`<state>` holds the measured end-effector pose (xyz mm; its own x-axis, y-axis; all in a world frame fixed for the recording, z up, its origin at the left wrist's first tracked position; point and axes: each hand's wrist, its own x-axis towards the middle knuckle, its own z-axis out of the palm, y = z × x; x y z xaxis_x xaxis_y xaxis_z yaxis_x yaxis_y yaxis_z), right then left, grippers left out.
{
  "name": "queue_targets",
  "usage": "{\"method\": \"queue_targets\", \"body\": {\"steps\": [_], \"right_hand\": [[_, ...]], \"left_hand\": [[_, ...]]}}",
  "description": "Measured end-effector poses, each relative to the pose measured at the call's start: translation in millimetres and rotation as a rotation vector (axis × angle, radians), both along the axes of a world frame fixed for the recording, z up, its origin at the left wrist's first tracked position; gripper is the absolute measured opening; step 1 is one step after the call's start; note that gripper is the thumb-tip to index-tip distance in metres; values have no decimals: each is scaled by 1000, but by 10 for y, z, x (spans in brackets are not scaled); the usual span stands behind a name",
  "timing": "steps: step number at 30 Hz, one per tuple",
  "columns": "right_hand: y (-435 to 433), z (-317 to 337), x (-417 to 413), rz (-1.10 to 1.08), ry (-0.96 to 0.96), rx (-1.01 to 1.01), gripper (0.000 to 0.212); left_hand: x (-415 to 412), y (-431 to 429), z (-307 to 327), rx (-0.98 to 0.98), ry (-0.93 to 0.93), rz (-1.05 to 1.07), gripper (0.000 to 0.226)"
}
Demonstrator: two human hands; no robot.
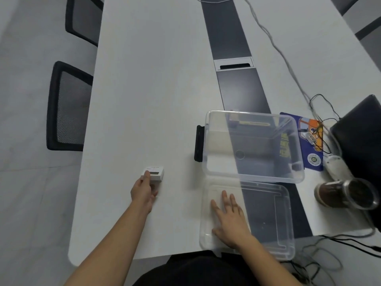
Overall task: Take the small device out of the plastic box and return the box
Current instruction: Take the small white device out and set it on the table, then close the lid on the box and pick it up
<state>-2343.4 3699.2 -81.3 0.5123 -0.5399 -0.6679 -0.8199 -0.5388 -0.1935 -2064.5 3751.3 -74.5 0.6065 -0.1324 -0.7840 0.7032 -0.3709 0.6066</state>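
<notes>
The small white device (155,172), with a little screen on its face, rests on the white table left of the box. My left hand (143,190) grips it from the near side, fingers closed around it. The clear plastic box (252,146) stands open and empty at the right, a black latch (199,143) on its left end. Its clear lid (268,219) lies flat on the table just in front of the box. My right hand (228,218) lies flat on the lid with the fingers spread.
A dark glass jar (346,193) lies on its side right of the lid. Behind it are a blue printed card (309,141), a white gadget (335,165), tangled cables and a black laptop (362,137). Two black mesh chairs (68,108) stand along the table's left edge.
</notes>
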Motion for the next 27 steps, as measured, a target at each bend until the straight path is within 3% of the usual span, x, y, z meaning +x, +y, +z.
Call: {"method": "queue_targets", "body": {"steps": [7,10,14,19,23,27], "right_hand": [[-22,-25,31,-20,-30,-2,88],[-38,6,-6,-94,-134,36,80],[-122,53,-206,-438,-404,34,69],[-260,11,-697,-786,-252,-158,81],[-303,7,-1160,-1134,-135,-135,93],[-284,-6,-1361,-1200,-197,-108,91]], "left_hand": [[-20,-5,3,29,-15,-21,49],[-69,16,9,64,-46,-33,54],[-395,12,-11,119,-91,-155,56],[-1147,38,-53,163,-71,-451,51],[-1688,20,16,182,-102,-615,57],[-1940,-27,81,210,-136,-698,68]]}}
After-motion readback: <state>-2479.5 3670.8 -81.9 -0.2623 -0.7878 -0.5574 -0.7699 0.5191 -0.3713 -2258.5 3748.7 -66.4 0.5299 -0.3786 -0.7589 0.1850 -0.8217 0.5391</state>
